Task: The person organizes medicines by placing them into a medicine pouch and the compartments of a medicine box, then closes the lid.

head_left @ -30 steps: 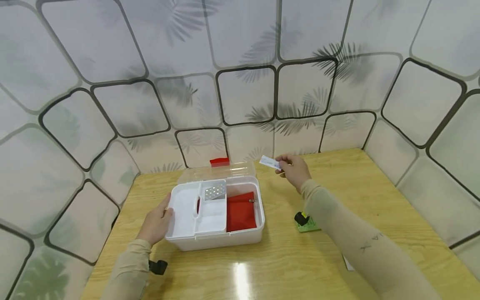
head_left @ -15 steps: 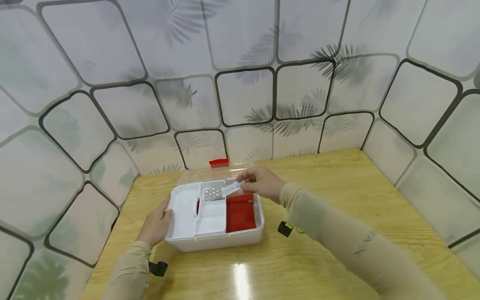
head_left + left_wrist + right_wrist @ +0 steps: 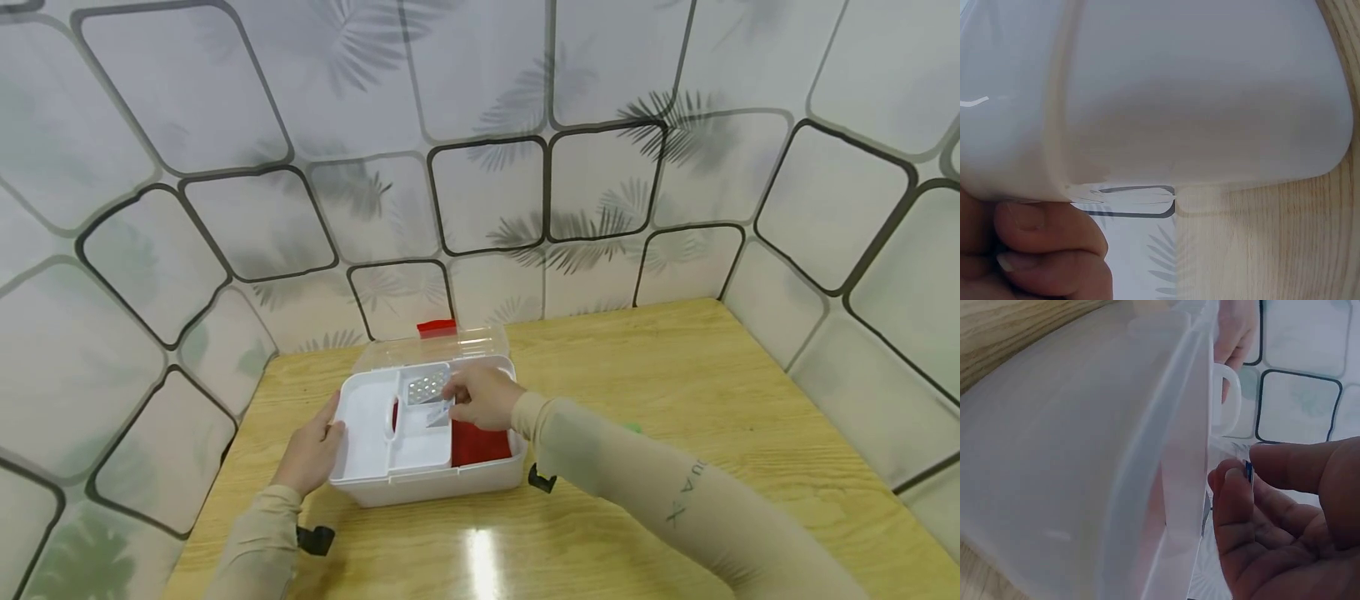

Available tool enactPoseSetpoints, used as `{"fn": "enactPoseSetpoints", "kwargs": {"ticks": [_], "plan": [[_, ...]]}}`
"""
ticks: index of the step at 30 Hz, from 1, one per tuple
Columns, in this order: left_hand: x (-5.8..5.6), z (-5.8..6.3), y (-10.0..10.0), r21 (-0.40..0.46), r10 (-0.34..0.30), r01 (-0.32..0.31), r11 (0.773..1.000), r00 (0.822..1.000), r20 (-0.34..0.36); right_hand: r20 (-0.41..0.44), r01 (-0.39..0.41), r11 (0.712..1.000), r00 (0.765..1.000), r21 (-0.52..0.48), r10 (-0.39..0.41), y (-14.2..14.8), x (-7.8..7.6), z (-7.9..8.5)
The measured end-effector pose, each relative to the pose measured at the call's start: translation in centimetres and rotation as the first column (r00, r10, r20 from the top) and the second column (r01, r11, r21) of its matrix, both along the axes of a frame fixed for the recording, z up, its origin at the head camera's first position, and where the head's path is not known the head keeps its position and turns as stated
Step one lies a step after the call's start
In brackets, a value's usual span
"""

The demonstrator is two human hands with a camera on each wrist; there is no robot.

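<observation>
A white plastic box (image 3: 442, 493) with a raised lid stands on the table. Its left rim is in my left hand's grip (image 3: 309, 450); the left wrist view shows curled fingers (image 3: 1054, 234) at the box's edge. Between thumb and fingers, my right hand (image 3: 487, 398) pinches a small white printed packet (image 3: 438, 415) over the tray (image 3: 367, 417) inside the box. The right wrist view catches only a thin blue-and-white edge of the packet (image 3: 1249, 472). Just behind it, a silver blister pack (image 3: 426, 387) lies in the tray's rear compartment. Beneath the right hand is a red pouch (image 3: 480, 447), partly covered.
The clear lid (image 3: 480, 340) leans open toward the wall, its red latch (image 3: 437, 327) upright. A handle (image 3: 392, 417) rises from the tray's middle. Behind my right forearm peeks a small green thing (image 3: 633, 427). Patterned fabric walls (image 3: 495, 200) enclose the wooden table (image 3: 645, 358).
My right hand has carried the packet leftward and down from beside the box, past the blister pack, to the tray's front compartment. The left hand has stayed on the box.
</observation>
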State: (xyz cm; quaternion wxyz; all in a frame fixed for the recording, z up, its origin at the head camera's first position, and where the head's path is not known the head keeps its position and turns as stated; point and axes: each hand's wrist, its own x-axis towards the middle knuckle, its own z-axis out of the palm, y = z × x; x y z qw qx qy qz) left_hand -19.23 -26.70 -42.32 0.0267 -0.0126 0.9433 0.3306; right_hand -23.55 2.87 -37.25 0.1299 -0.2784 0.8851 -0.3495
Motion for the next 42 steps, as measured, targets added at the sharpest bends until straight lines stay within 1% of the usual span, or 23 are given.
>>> {"fn": "enactPoseSetpoints", "kwargs": {"ticks": [2, 5, 9, 13, 20, 27, 31, 35, 37, 42], "plan": [[0.01, -0.07, -0.07, 0.000, -0.001, 0.001, 1.000, 1.000, -0.004, -0.044, -0.012, 0.998, 0.999, 0.060, 0.014, -0.09, 0.11, -0.03], [0.00, -0.16, -0.18, 0.001, -0.002, 0.002, 1.000, 1.000, -0.007, -0.084, -0.018, 0.993, 0.996, 0.114, 0.028, -0.24, 0.18, -0.11], [0.02, -0.22, -0.26, 0.001, -0.002, 0.002, 1.000, 1.000, -0.005, -0.108, -0.023, 0.990, 0.993, 0.138, 0.038, -0.61, 0.07, -0.36], [0.08, -0.15, -0.17, 0.002, 0.000, 0.000, 1.000, 1.000, -0.011, -0.093, -0.034, 0.991, 0.995, 0.132, 0.047, -0.78, -0.02, -0.47], [0.07, 0.02, -0.17, 0.003, -0.010, 0.010, 1.000, 1.000, -0.023, -0.048, 0.017, 0.998, 0.999, 0.059, -0.015, -0.10, -0.21, 0.00], [0.02, -0.21, -0.35, -0.002, -0.007, 0.007, 1.000, 0.999, -0.032, 0.000, -0.021, 0.996, 1.000, 0.092, 0.021, -0.40, -0.09, 0.02], [0.04, -0.29, -0.32, 0.002, -0.006, 0.006, 1.000, 1.000, -0.029, 0.006, -0.032, 0.992, 0.999, 0.121, 0.032, -0.54, 0.00, -0.06], [0.14, -0.25, -0.31, 0.002, -0.004, 0.004, 1.000, 1.000, -0.022, 0.006, -0.057, 0.990, 0.998, 0.128, 0.056, -0.58, 0.04, -0.28], [0.13, -0.24, -0.31, 0.002, -0.006, 0.006, 1.000, 1.000, -0.025, 0.008, -0.050, 0.990, 0.999, 0.133, 0.050, -0.62, 0.07, -0.30], [0.00, -0.32, -0.31, 0.000, -0.007, 0.007, 1.000, 0.999, -0.038, -0.026, -0.024, 0.991, 0.999, 0.133, 0.028, -0.77, -0.05, 0.10]]}}
